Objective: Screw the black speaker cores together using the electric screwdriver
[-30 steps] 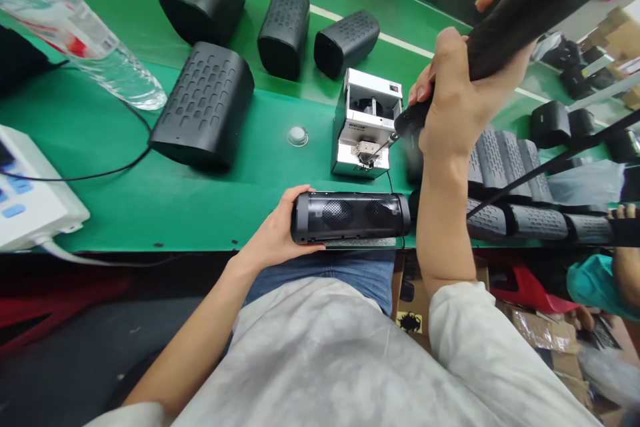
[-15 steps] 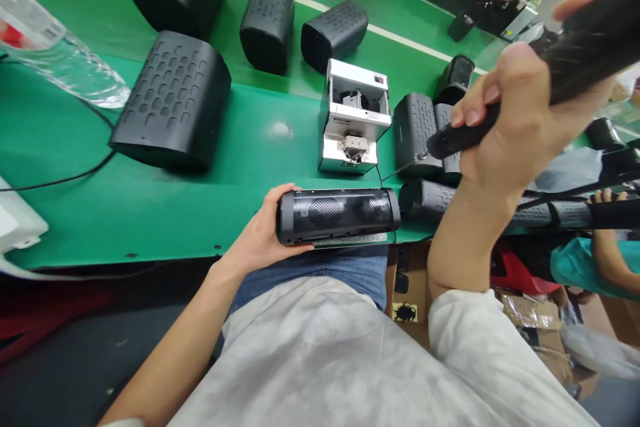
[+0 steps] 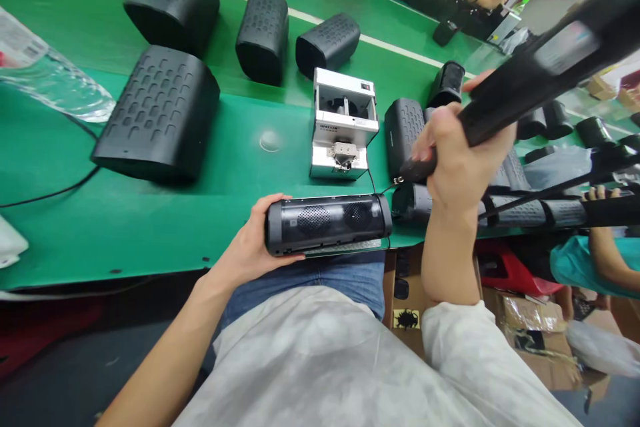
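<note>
Cylindrical speaker (image 3: 325, 225) at the front edge of the worktop (image 3: 125, 233), your left hand (image 3: 247, 230) clamped around it in a firm grip, electric screwdriver (image 3: 500, 97) clamped in your right hand (image 3: 450, 160), screw feeder (image 3: 344, 123) nearby.

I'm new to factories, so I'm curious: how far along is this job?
Done, seemingly: ribbed cylinders lined up at right. In hand: left hand grips a black cylindrical speaker; right hand holds an electric screwdriver. Left, seemingly: black perforated covers waiting on the green bench.
</note>
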`<state>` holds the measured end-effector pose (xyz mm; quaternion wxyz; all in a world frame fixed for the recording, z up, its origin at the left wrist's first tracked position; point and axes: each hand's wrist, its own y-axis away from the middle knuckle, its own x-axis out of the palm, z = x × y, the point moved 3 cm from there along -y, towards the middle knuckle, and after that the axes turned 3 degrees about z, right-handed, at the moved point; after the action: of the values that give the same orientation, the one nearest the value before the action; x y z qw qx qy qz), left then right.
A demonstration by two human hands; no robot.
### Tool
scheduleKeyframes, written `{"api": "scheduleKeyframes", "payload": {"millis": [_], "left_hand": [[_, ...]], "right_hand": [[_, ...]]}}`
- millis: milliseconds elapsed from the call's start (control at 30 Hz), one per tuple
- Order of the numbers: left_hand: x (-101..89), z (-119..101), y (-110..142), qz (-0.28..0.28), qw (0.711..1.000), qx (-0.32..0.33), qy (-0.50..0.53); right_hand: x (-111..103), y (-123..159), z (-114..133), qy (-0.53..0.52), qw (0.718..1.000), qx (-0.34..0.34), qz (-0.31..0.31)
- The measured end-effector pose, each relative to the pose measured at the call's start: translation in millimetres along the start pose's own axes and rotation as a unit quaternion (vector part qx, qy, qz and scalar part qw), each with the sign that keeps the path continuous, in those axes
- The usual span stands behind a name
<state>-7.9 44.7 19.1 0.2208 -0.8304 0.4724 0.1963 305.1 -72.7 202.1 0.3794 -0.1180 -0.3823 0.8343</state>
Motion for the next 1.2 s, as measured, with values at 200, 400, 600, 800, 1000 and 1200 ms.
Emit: {"api": "scheduleKeyframes", "payload": {"millis": [200, 400, 600, 800, 1000, 1200], "left_hand": [[-3.3, -1, 2, -0.003, 1.0, -0.011, -0.013], [-6.6, -2, 1, 0.008, 1.0, -0.023, -0.013], [-4.8, -4, -2, 0.007, 1.0, -0.026, -0.007], [1.9, 2, -2, 0.021, 0.999, -0.026, 0.031], [7.1, -4, 0, 0.024, 0.999, 0.005, 0.021], [20.9, -7, -1, 0.002, 0.998, 0.024, 0.053]], "right_hand": [[1, 21, -21, -0.023, 1.0, 0.011, 0.003], [0, 22, -16, -0.028, 0.999, 0.024, 0.004], [-2, 23, -22, -0.032, 0.999, 0.027, -0.02], [-3, 13, -11, -0.052, 0.998, 0.032, -0.011], [13, -14, 54, 0.022, 0.997, -0.056, -0.045], [66, -30, 29, -0.007, 0.988, -0.13, -0.087]]}}
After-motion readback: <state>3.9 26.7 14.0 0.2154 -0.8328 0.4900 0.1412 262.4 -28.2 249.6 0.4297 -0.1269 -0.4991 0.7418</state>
